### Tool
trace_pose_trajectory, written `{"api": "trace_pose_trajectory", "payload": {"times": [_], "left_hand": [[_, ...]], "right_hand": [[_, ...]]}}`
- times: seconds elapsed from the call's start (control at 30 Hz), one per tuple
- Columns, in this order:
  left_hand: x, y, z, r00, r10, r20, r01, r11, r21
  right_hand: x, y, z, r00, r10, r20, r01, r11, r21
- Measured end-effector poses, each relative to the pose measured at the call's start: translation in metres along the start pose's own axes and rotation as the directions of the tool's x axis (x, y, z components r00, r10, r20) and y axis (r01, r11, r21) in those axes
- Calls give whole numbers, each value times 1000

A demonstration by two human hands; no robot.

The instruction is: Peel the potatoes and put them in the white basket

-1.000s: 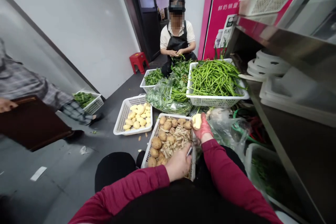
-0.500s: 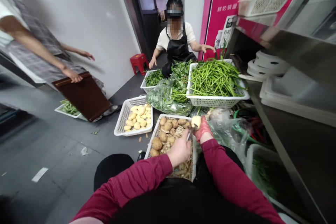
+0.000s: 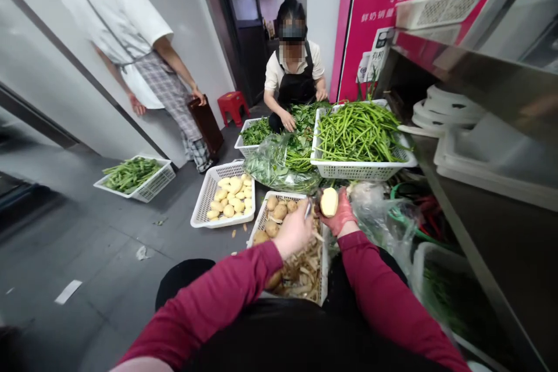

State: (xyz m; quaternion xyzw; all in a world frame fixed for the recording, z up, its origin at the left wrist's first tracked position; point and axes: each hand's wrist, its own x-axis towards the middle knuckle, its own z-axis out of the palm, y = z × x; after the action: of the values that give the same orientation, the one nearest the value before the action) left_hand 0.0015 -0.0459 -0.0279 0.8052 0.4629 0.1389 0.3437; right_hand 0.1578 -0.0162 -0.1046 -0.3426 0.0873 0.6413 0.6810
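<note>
My left hand, bare and closed, grips a peeler whose metal part shows above the fingers. In my right hand, which wears a reddish glove, is a partly peeled potato with its pale flesh facing up. The peeler is just left of the potato, apart from it. Below both hands stands a white basket holding unpeeled potatoes and a heap of brown peelings. Peeled yellow potatoes lie in another white basket to the left.
A co-worker sits opposite, hands among leafy greens. Another person stands left with a brown board. A basket of green stalks stands ahead; a metal shelf runs along the right. A basket of green pods sits left.
The peeler has moved up and away from the potato, which has turned to show its peeled side. The standing person has moved right with the board. The seated co-worker's hands have come inward.
</note>
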Motion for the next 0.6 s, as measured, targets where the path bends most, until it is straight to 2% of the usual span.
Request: {"api": "trace_pose_trajectory", "payload": {"times": [0.03,0.1,0.17,0.23,0.3,0.37,0.4,0.47,0.53,0.6], "left_hand": [[17,6,-11,999,-32,17,32,999,-5],[46,14,-25,982,-100,162,104,994,-16],[52,15,-24,972,-101,211,105,994,-6],[32,9,-7,989,-55,135,55,998,2],[-1,-1,13,998,-12,63,13,1000,-18],[-26,-9,26,991,50,125,-41,997,-67],[-29,-10,27,987,73,142,-62,995,-79],[-16,-5,18,993,83,88,-78,996,-51],[16,4,3,999,27,-18,-26,999,40],[44,11,-8,998,-9,55,1,990,144]], "right_hand": [[-4,1,2,998,34,50,-33,999,-15],[-10,6,5,992,59,110,-53,997,-52],[-13,10,7,997,30,75,-25,997,-74],[-13,11,8,1000,-7,10,8,997,-75],[-9,9,7,999,-15,-40,13,998,-68],[-6,4,5,991,-31,-132,25,999,-44],[-5,2,5,986,-39,-162,35,999,-27],[-5,0,4,990,-34,-138,35,999,6],[-7,2,5,999,2,-34,-1,1000,26],[-8,8,5,999,38,3,-38,999,24]]}}
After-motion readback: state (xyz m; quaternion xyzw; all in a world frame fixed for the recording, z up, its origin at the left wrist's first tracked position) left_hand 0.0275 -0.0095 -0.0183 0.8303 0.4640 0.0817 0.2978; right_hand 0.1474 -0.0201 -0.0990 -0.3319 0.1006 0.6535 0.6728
